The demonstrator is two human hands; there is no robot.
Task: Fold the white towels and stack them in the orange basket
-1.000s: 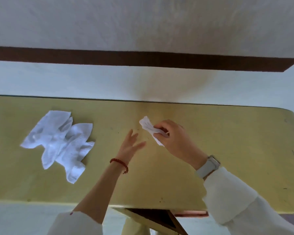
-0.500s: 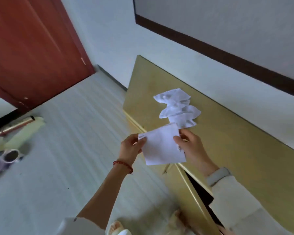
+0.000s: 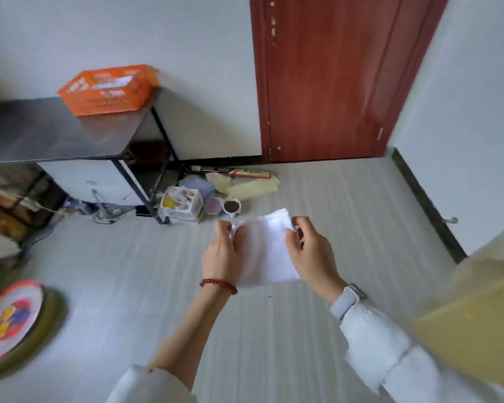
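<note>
Head view, nearest first: two sleeved forearms reach forward over the pale floor (image 3: 128,271), and between them hangs the white towel (image 3: 266,251), folded to a rough square and held in the air. Left hand (image 3: 221,254), with a red bead bracelet (image 3: 218,285) at its wrist, pinches the towel's left upper edge between thumb and curled fingers. Right hand (image 3: 312,254), with a pale watch (image 3: 346,301) on its wrist, grips the towel's right upper corner, fingers bent round the cloth. Right of the towel and close to the camera is a corner of the yellow table (image 3: 477,330). Just beyond the towel, on the floor, sit a cup (image 3: 232,207), a small box (image 3: 182,205) and other clutter. Farther off and left of the towel stands a dark metal table (image 3: 56,132), and on its far corner rests the orange basket (image 3: 108,90), with something white inside it. Beyond the towel to the right is a red-brown door (image 3: 332,77).
</note>
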